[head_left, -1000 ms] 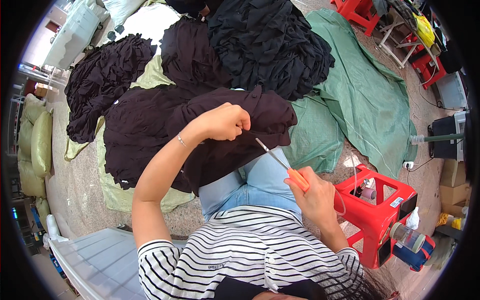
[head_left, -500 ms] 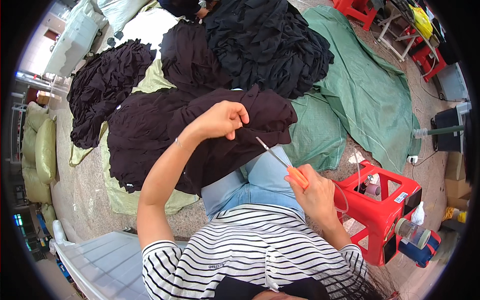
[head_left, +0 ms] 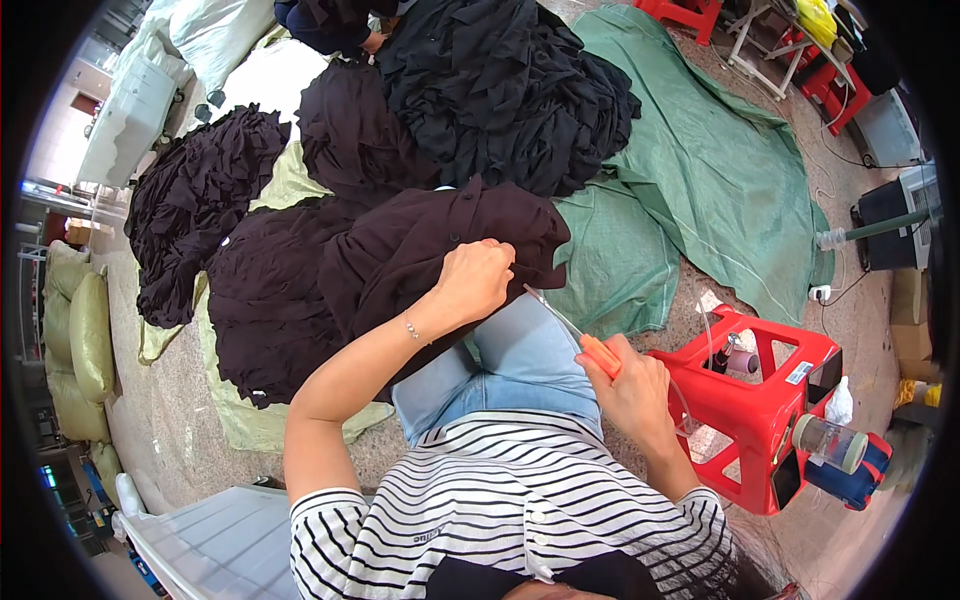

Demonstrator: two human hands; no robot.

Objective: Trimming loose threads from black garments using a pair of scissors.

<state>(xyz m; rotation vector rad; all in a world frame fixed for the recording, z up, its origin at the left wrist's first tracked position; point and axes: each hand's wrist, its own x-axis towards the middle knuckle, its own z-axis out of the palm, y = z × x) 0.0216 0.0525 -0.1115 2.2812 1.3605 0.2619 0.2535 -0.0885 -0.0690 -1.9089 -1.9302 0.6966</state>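
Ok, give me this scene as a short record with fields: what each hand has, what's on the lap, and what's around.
left hand: the left hand pinches the edge of a dark garment
right hand: the right hand grips orange-handled snips, blades pointing toward the garment
lap: the garment lies over the knees in blue jeans
floor ahead: piles of dark clothes on green tarpaulin
right side: red plastic stool
far edge: another person, partly seen
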